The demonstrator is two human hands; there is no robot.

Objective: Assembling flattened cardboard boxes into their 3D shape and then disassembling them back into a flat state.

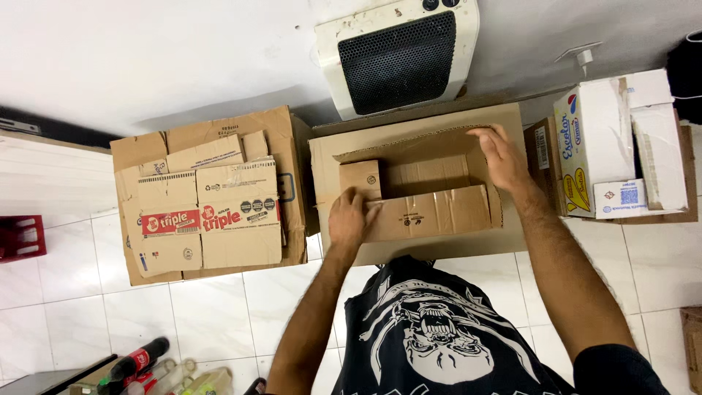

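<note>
Head view, looking straight down. At the centre of the frame I see an open brown cardboard box (424, 186) lying on a larger flat sheet of cardboard (417, 124) that reaches to the upper middle of the frame.

My left hand (349, 217) sits at the lower left corner of the box, fingers curled and pressing on the near flap (431, 212), which is folded inward across the opening. Just above this hand, a small end flap (360, 178) stands folded in at the box's left side.

My right hand (502, 156) rests at the upper right corner of the box, palm down, fingers spread wide and flat along the far rim; it grips nothing that I can make out. The box thus lies between the two hands, touching both.

To the left of centre, a stack of flattened cartons (208, 205) with red labels lies on the white tiled floor (88, 292). At the upper middle, a white heater (398, 55) with a dark grille stands against the wall. At the right edge sits a white printed carton (603, 150). A red crate (20, 238) shows at the left edge, and bottles (139, 360) at the lower left.
</note>
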